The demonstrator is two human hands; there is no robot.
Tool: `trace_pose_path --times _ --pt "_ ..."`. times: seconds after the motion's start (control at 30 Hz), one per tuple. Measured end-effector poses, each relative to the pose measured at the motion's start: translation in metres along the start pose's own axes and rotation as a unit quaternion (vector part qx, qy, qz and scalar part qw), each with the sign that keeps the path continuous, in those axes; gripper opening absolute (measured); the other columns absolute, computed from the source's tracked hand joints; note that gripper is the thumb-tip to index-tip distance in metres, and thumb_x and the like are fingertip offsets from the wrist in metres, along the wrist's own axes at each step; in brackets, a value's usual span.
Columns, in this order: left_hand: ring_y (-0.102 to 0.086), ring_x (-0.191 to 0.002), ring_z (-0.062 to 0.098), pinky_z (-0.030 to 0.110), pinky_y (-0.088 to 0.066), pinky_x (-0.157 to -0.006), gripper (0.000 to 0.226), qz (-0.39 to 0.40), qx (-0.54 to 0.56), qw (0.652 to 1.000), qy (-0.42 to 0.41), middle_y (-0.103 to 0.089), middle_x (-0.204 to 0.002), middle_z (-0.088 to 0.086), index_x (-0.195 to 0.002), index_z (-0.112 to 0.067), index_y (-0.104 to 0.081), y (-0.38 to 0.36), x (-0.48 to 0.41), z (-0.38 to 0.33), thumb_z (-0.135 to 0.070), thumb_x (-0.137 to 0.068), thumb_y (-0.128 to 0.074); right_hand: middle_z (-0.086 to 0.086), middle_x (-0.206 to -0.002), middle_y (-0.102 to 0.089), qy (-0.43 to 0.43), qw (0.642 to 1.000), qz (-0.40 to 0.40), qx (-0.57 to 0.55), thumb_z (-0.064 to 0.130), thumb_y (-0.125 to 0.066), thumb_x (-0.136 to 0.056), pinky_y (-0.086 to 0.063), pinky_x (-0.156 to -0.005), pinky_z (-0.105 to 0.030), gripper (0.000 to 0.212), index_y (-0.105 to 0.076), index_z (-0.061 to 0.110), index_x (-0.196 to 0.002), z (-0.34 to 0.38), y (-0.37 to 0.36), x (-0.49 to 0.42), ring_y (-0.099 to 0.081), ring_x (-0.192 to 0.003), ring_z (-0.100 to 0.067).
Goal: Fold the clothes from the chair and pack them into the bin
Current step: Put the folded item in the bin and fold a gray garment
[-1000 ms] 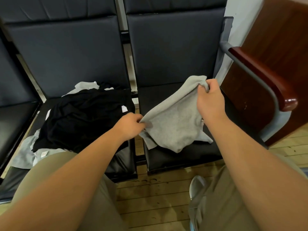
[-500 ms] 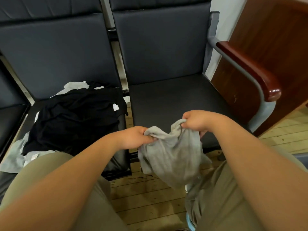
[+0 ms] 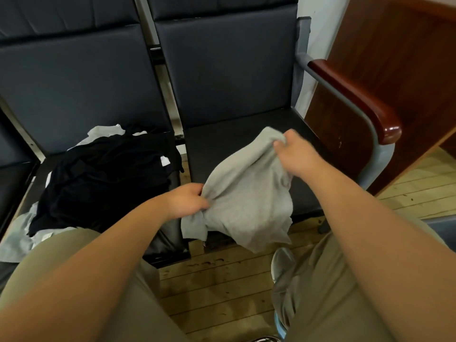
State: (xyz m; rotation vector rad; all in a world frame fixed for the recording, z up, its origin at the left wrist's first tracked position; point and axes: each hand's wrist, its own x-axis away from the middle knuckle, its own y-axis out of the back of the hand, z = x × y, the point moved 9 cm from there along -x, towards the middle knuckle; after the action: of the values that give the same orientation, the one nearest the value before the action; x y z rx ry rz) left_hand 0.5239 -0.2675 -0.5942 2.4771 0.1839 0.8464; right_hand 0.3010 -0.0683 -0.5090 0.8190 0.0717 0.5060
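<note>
A grey garment point(image 3: 246, 193) hangs between my two hands over the front of the right-hand chair seat point(image 3: 237, 134). My left hand point(image 3: 187, 201) pinches its near left edge. My right hand point(image 3: 293, 154) grips its far upper corner, raised above the seat. The cloth's lower end droops past the seat's front edge towards the floor. On the middle seat lies a heap of black clothes point(image 3: 106, 174) with pale grey and white pieces point(image 3: 17, 233) under it. No bin shows in the head view.
The dark padded chairs stand in a row with high backs. A brown wooden armrest point(image 3: 355, 99) on a grey metal frame borders the right seat, with a wooden panel point(image 3: 394, 58) behind it. Wooden floorboards point(image 3: 217, 287) run between my knees.
Half a second ago the grey garment was bunched low between my hands in front of the seat. Now my right hand has lifted its corner up and away, spreading the cloth over the seat.
</note>
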Motion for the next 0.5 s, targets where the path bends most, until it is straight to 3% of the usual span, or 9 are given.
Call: trace_pose_path --times 0.07,0.13,0.17,0.23,0.33,0.43,0.5 --pt "-0.074 -0.106 0.014 0.042 -0.058 -0.102 0.018 0.025 -0.067 0.997 -0.001 -0.079 -0.107 -0.009 -0.108 -0.031 -0.078 -0.015 0.002 0.003 -0.023 -0.094 -0.069 -0.002 -0.113 -0.060 0.015 0.986 0.135 0.102 0.042 -0.048 -0.110 -0.046 -0.077 -0.039 0.025 -0.051 0.022 -0.125 -0.004 -0.034 0.008 -0.059 -0.094 -0.016" --pt "-0.073 -0.106 0.005 0.037 -0.056 -0.105 0.021 0.078 -0.081 0.993 -0.018 -0.078 -0.107 -0.016 -0.111 -0.038 -0.077 -0.035 0.010 -0.004 -0.024 -0.100 -0.066 -0.004 -0.117 -0.064 0.036 0.944 0.255 0.206 0.043 -0.054 -0.106 -0.054 -0.082 -0.042 0.027 -0.058 0.020 -0.118 -0.012 -0.060 0.025 -0.063 -0.098 -0.020" --pt "-0.072 -0.107 0.003 0.035 -0.055 -0.105 0.023 0.103 -0.076 0.992 -0.025 -0.078 -0.110 -0.019 -0.115 -0.040 -0.076 -0.043 0.015 -0.008 -0.024 -0.102 -0.064 -0.005 -0.116 -0.067 0.028 0.927 0.299 0.224 0.041 -0.058 -0.103 -0.060 -0.085 -0.045 0.025 -0.062 0.020 -0.116 -0.017 -0.067 0.034 -0.068 -0.098 -0.023" --pt "-0.072 -0.111 0.004 0.035 -0.055 -0.105 0.024 0.141 -0.038 0.989 -0.037 -0.077 -0.116 -0.017 -0.120 -0.039 -0.074 -0.055 0.023 -0.017 -0.024 -0.106 -0.062 -0.011 -0.110 -0.072 -0.019 0.926 0.333 0.175 0.028 -0.061 -0.100 -0.067 -0.080 -0.048 0.019 -0.065 0.017 -0.114 -0.022 -0.069 0.045 -0.076 -0.092 -0.029" --pt "-0.074 -0.114 0.012 0.037 -0.056 -0.104 0.022 0.153 0.057 0.986 -0.045 -0.078 -0.120 -0.008 -0.125 -0.031 -0.073 -0.064 0.030 -0.030 -0.024 -0.107 -0.062 -0.014 -0.109 -0.069 -0.037 0.966 0.231 0.109 0.019 -0.058 -0.102 -0.067 -0.070 -0.044 0.016 -0.062 0.016 -0.117 -0.016 -0.045 0.033 -0.074 -0.090 -0.031" --pt "-0.073 -0.118 0.025 0.043 -0.055 -0.106 0.028 0.125 0.192 0.972 -0.053 -0.077 -0.126 0.005 -0.132 -0.022 -0.071 -0.061 0.032 -0.043 -0.023 -0.104 -0.068 -0.005 -0.111 -0.064 -0.011 0.999 -0.006 0.034 0.025 -0.056 -0.103 -0.048 -0.078 -0.036 0.015 -0.060 0.021 -0.116 -0.007 0.009 0.016 -0.061 -0.092 -0.020" --pt "-0.071 -0.121 0.032 0.049 -0.054 -0.107 0.035 0.112 0.266 0.956 -0.049 -0.074 -0.129 0.011 -0.136 -0.017 -0.069 -0.055 0.030 -0.046 -0.018 -0.101 -0.071 0.003 -0.104 -0.062 0.004 0.984 -0.146 -0.098 0.024 -0.054 -0.103 -0.046 -0.075 -0.031 0.013 -0.059 0.023 -0.114 -0.008 0.042 0.023 -0.061 -0.088 -0.013"
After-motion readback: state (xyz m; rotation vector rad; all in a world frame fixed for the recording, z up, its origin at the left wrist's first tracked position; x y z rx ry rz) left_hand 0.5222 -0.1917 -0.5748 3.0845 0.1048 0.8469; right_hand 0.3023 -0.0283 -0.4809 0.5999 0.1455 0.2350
